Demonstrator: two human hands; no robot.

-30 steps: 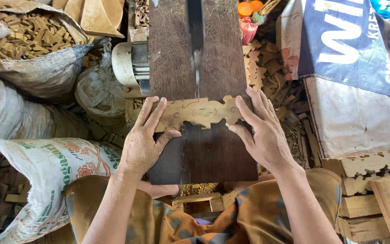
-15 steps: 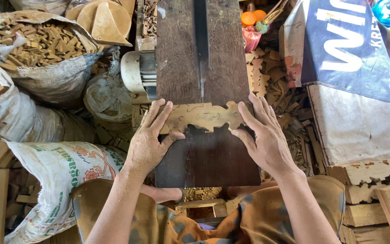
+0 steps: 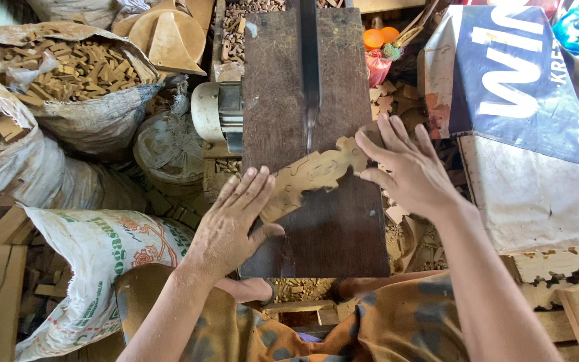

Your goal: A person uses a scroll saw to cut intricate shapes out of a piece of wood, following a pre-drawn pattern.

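A pale, scalloped wooden cut-out piece (image 3: 313, 174) lies tilted on the dark wooden saw table (image 3: 323, 228), its upper edge against the thin vertical saw blade (image 3: 309, 107). My left hand (image 3: 236, 224) presses flat on the piece's lower left end. My right hand (image 3: 407, 167) presses its upper right end, fingers spread. Both hands hold the piece down on the table.
Sacks of small wood blocks (image 3: 68, 74) stand at the left, with a white printed sack (image 3: 95, 261) at lower left. A motor (image 3: 216, 114) sits left of the table. A blue-and-white board (image 3: 517, 87) and stacked scalloped pieces (image 3: 557, 268) are at the right.
The piece has been turned counter-clockwise from level to slanted: its right end went up and away, its left end down toward me. Both hands moved with it.
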